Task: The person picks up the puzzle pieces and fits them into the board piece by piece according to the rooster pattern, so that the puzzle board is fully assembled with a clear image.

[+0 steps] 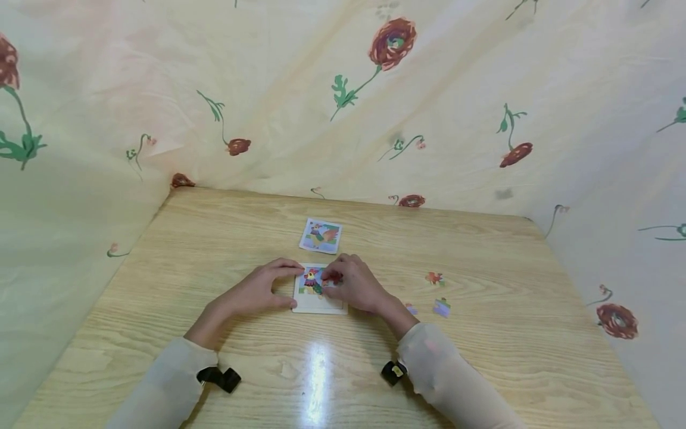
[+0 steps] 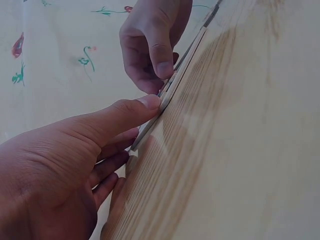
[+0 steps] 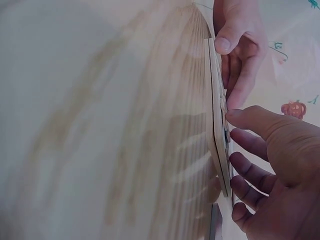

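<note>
A small white-framed jigsaw puzzle board (image 1: 320,306) lies on the table, with part of a rooster picture showing in it. My left hand (image 1: 262,289) holds its left side, thumb at the lower corner and fingers at the upper one. In the left wrist view, the left thumb (image 2: 150,102) rests on the board's edge. My right hand (image 1: 356,285) is over the board's right half, pinching a reddish puzzle piece (image 1: 336,278) that its fingers largely cover. From the right wrist, the right thumb (image 3: 237,116) appears right at the pieces on the board (image 3: 216,115).
Behind the board lies a square rooster picture card (image 1: 321,235). Loose puzzle pieces sit to the right: a red-orange one (image 1: 435,278), a lilac one (image 1: 442,307) and another (image 1: 411,308) beside the right forearm. Flowered cloth (image 1: 289,119) hangs around the wooden table (image 1: 257,369).
</note>
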The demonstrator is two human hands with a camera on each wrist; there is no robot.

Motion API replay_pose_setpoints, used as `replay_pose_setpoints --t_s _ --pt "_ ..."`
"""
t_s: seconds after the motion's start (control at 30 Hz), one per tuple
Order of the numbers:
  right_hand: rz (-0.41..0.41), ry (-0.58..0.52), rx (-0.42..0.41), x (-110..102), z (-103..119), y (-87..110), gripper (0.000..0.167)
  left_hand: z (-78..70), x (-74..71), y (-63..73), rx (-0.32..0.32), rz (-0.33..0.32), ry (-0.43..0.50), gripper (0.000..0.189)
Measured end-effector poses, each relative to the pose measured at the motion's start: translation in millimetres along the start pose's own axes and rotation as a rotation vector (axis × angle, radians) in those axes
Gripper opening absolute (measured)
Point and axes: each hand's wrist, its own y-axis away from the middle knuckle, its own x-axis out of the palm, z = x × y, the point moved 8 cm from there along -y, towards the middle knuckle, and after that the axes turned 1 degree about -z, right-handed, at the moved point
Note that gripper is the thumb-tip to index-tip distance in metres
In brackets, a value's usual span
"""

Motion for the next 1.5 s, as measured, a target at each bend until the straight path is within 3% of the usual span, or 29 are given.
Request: replay_pose_setpoints --t_s 0.9,1.5 --pt "0.018 0.063 0.062 1.9 4.1 0.3 0.013 -1.0 -1.1 3.2 0.002 -0.009 -0.013 0.068" --pt "0.011 0.071 0.018 0.1 2.7 1.3 0.012 -0.4 0.1 1.5 -0.029 -0.001 0.011 0.068"
